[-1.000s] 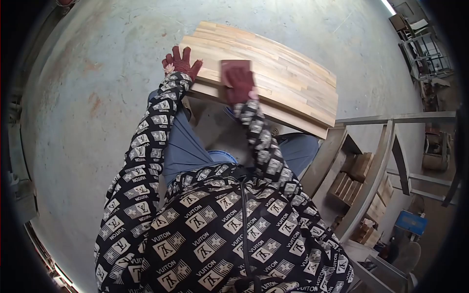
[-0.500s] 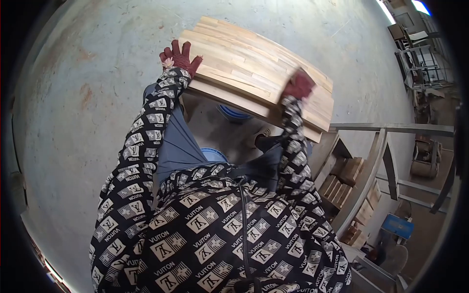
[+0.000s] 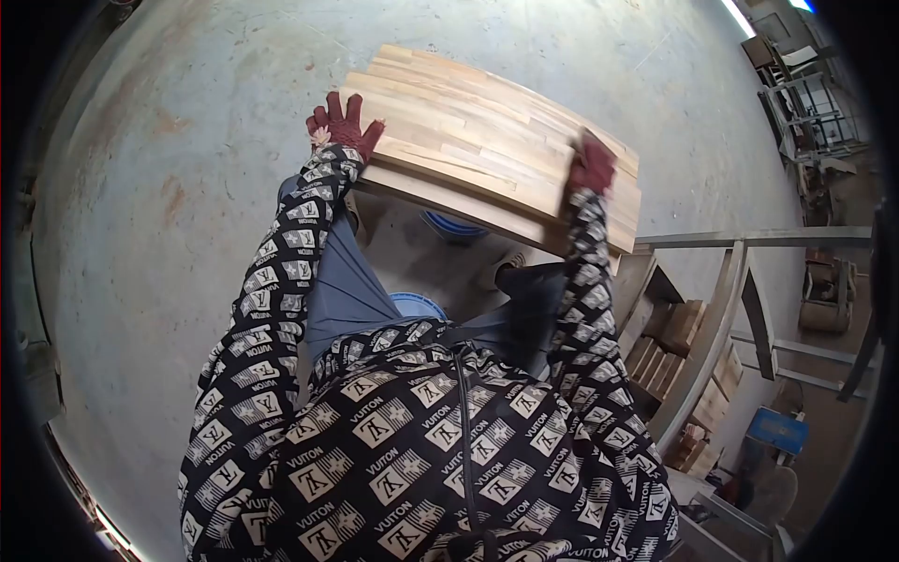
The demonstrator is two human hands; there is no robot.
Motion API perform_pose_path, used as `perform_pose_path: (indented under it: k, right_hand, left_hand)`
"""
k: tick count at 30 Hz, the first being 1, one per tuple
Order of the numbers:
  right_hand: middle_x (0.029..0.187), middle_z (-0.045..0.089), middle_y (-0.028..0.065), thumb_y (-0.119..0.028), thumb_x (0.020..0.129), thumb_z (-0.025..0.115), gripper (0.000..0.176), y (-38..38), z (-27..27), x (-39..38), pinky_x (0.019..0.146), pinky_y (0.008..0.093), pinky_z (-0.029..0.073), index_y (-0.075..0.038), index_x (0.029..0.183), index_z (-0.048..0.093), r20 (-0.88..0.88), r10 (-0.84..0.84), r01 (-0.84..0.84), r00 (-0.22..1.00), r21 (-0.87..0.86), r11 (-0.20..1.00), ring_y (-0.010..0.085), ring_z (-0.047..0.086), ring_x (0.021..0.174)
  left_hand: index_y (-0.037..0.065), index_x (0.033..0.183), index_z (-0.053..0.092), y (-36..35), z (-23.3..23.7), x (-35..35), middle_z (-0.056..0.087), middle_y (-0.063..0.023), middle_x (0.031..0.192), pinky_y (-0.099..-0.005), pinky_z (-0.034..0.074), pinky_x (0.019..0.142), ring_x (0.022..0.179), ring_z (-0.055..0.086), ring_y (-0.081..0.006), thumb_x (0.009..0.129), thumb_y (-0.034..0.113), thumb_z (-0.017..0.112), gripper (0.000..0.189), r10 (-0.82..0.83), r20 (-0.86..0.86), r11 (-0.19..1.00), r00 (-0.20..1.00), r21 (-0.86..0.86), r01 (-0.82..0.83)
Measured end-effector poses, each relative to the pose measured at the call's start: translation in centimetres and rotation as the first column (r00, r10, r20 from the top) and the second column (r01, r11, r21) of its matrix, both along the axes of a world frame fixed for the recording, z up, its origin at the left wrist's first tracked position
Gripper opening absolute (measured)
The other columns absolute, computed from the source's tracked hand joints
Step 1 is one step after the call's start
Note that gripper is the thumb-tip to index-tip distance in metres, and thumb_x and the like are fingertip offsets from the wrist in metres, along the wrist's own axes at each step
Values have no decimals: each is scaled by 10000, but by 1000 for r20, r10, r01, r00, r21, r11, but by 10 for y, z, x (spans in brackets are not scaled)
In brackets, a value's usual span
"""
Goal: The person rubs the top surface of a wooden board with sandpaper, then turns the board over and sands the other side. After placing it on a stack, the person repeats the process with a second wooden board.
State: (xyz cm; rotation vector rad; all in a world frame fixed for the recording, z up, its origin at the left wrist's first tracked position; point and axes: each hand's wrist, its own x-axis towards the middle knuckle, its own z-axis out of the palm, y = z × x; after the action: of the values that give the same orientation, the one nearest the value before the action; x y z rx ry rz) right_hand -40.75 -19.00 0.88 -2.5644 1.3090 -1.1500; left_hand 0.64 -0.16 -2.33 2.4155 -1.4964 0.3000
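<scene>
A pale wooden panel of glued strips (image 3: pixel 468 122) lies in front of me, with another board (image 3: pixel 449 195) under its near edge. My left hand (image 3: pixel 343 125), in a dark red glove, rests on the panel's left end with its fingers spread. Over the right part of the panel is my right hand (image 3: pixel 593 167), also in a dark red glove. Motion smears its fingers, and I cannot make out whether anything is under them.
Below the boards, between my legs, a blue round container (image 3: pixel 453 225) shows, and a blue rim (image 3: pixel 417 304) sits closer to me. A metal frame (image 3: pixel 740 240) stands at the right, with wooden pieces (image 3: pixel 682 326) beneath it. Farther right is a blue box (image 3: pixel 777 431).
My right hand has moved to the right across the panel. My left hand stays at the panel's left end, fingers still spread. The whole view has shifted slightly.
</scene>
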Motion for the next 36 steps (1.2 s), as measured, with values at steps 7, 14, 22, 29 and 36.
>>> perform_pose_path:
  k: [7,14,22,29,36]
  right_hand:
    - [1100,625,196,-317,811,583,455,38,-4,-54,880,556,420,-27,1157,644,-254,-312,315,916,-30,949,410,550,1068]
    - [1426,527,169,-253,819,647,611,118,-106,183,1171,531,296,-103,1400,531,-53,233,-223,971,155,963,387,437,1367]
    - [1397,573,188,-183,816,641,561,78,-88,-15,1146,474,351,-115,1371,601,-25,-18,18,1000,4,1000,402,531,1292]
    - [1277,597,215,-330,852,608,512,55,-39,-104,1008,552,415,-67,1291,595,-358,-529,587,770,72,806,449,547,1172]
    - [1219,593,221,-319,803,614,531,142,-54,164,956,556,397,-27,1247,592,-234,-38,-7,972,-187,982,422,529,1144]
  left_hand:
    - [172,1465,454,2,19,-4,368,-183,1473,-522,309,1045,1201,433,-376,865,662,533,780,35,-46,988,998,153,-27]
    - [209,1464,449,0,8,1,370,-142,1458,-525,310,1055,1226,436,-357,854,681,532,775,55,-13,989,998,137,-52]
    - [172,1434,472,-1,3,1,342,-181,1460,-530,284,1044,1225,390,-381,855,642,574,752,22,-59,995,998,96,-16]
    - [181,1414,493,-1,-2,0,369,-163,1412,-511,290,1008,1163,397,-357,844,644,590,741,12,-5,999,1000,36,-11]
    - [174,1424,482,1,4,0,361,-176,1431,-522,299,1011,1181,411,-372,856,647,571,744,17,-13,995,1000,95,-15]
